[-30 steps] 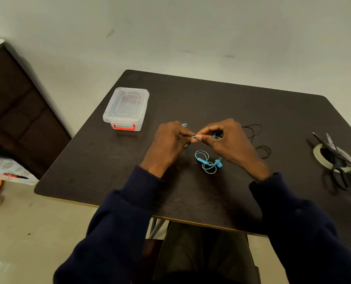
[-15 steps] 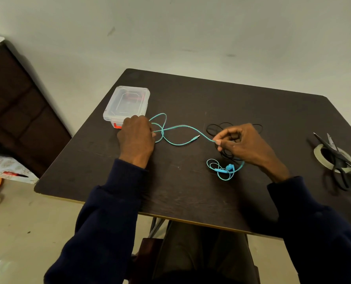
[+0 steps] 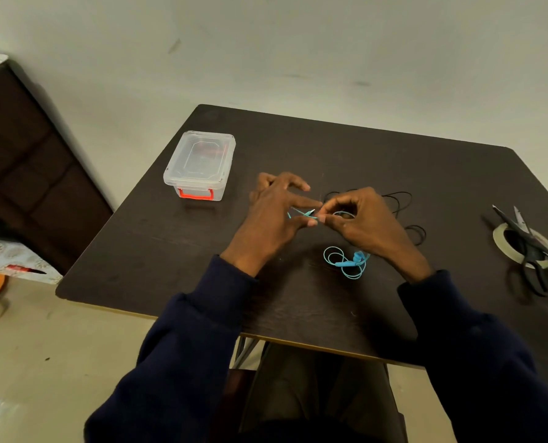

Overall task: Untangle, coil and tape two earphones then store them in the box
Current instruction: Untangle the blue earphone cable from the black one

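The blue earphone (image 3: 346,262) lies on the dark table (image 3: 314,148), its buds and a small loop near the front of my right wrist. Its cable runs up between my hands, which meet at the table's middle. My left hand (image 3: 274,219) pinches the cable near the plug, other fingers spread. My right hand (image 3: 362,223) pinches the same cable, a small loop showing inside its fingers. The black earphone (image 3: 400,206) lies tangled behind my right hand, partly hidden. The clear box (image 3: 200,164) with a red latch stands closed at the left.
A roll of tape (image 3: 502,238) with black scissors (image 3: 528,247) lying across it sits at the table's right edge. A dark cabinet (image 3: 26,155) stands at the left by the wall. The floor lies below the table's front edge.
My hands were far apart half a second ago with the blue cable stretched between them. They have come back together at the middle, each pinching the cable.
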Demonstrator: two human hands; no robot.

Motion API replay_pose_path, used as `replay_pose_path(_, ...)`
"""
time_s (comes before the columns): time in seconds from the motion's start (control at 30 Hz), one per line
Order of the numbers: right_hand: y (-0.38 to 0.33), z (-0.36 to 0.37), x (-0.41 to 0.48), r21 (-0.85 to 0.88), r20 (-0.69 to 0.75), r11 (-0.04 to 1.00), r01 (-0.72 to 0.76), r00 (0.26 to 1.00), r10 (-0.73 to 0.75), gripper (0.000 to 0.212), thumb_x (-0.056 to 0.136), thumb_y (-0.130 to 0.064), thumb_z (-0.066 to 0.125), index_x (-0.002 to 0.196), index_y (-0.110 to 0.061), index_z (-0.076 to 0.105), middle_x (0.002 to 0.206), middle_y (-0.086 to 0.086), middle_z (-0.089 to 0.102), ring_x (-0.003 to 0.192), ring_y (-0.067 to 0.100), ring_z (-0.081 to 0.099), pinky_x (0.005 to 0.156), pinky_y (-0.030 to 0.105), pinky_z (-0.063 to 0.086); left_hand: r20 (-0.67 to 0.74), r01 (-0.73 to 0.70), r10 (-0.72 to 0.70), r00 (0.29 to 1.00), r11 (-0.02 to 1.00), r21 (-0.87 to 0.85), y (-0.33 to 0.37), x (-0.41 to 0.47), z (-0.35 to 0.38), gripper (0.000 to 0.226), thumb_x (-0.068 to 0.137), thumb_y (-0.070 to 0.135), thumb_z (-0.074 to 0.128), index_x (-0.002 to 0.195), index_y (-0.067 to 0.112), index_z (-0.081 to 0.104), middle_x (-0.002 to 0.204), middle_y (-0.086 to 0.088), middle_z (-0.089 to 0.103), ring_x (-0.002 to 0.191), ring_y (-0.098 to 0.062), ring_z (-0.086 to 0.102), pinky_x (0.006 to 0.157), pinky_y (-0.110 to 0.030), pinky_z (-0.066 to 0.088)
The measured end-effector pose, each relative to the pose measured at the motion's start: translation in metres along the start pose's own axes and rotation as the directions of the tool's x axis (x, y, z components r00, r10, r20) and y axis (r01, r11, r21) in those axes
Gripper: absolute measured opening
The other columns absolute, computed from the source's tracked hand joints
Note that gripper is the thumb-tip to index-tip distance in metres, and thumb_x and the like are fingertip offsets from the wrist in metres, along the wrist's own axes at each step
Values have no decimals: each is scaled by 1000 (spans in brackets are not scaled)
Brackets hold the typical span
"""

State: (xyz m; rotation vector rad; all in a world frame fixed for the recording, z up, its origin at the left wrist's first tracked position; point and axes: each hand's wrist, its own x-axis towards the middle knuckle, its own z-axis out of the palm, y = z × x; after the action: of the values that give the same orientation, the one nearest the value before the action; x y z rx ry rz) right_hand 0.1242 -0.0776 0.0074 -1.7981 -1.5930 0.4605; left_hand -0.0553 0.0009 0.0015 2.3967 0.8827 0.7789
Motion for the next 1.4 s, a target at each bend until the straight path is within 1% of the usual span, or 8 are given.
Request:
replay_pose_path(0.17, 2, -3, -3, 81, -13, 996, -26, 1000, 27, 17, 84, -19, 83, 99, -20, 76, 85, -5, 76, 68, 3, 68, 66, 21, 55, -88, 94, -91, 992, 995, 29, -14, 5, 3, 8, 85, 21, 78, 91, 26, 80, 91, 6, 70, 97, -20, 51, 87, -50, 46)
replay_pose_path(0.53, 17, -19, -11, 143, 49, 983, -116, 993, 110, 10, 87, -8, 77, 96, -7, 79, 77, 3, 77, 62, 11, 69, 61, 19, 57, -199, 422, -375, 905, 849, 318, -33, 3, -19, 20, 90, 23, 74, 105, 10, 75, 108, -11, 69, 117, -30, 50, 101, -45, 42)
replay_pose_path(0.67, 11, -22, -7, 120, 107, 986, -114, 989, 101, 9, 86, -5, 78, 93, -10, 79, 74, 2, 76, 63, 13, 70, 60, 18, 55, -158, 391, -358, 920, 841, 373, -35, 2, -17, 18, 88, 17, 74, 106, 13, 74, 114, -9, 66, 119, -29, 47, 101, -43, 39)
replay_pose_path(0.77, 4, -14, -5, 126, 75, 989, -81, 995, 72, 9, 85, -5, 79, 94, -7, 79, 74, -1, 77, 62, 9, 71, 60, 15, 54, -69, 225, -214, 974, 926, 304, -32, 4, -13, 32, 84, 8, 77, 108, 29, 75, 124, 4, 61, 122, -23, 43, 100, -39, 33)
replay_pose_path(0.9, -3, -1, -1, 178, -11, 983, -38, 999, 40, 9, 85, -6, 80, 94, -6, 79, 81, 3, 78, 68, 16, 75, 64, 25, 61, 87, 7, -2, 996, 999, -48, -20, 5, -2, 36, 80, 7, 79, 108, 29, 77, 115, 11, 70, 109, -8, 57, 96, -32, 44)
replay_pose_path(1.0, -5, 6, -1, 217, -63, 976, -18, 997, 33, 5, 88, -2, 76, 91, -4, 78, 79, 2, 78, 70, 13, 75, 63, 24, 61, 187, 43, -4, 982, 978, -204, -18, 4, 4, 25, 88, 13, 74, 111, 22, 77, 100, 7, 76, 87, 1, 63, 79, -16, 47)
replay_pose_path(1.2, -6, 14, -3, 266, -148, 962, -54, 984, 97, 9, 85, -3, 79, 87, -5, 70, 73, 1, 74, 58, -1, 68, 49, 11, 47, 221, 154, -70, 973, 907, -391, -21, 4, -4, 18, 95, 19, 67, 93, 6, 79, 82, 1, 76, 77, -2, 68, 78, -23, 55)
replay_pose_path(1.4, -8, 8, -6, 181, -86, 983, 36, 996, -21, 17, 84, -22, 83, 97, -14, 76, 91, -5, 77, 81, 7, 74, 75, 27, 60, 179, 246, -171, 969, 747, -617, -22, 2, -4, 12, 85, 6, 75, 95, 0, 76, 84, -8, 76, 77, -9, 70, 76, -20, 57)
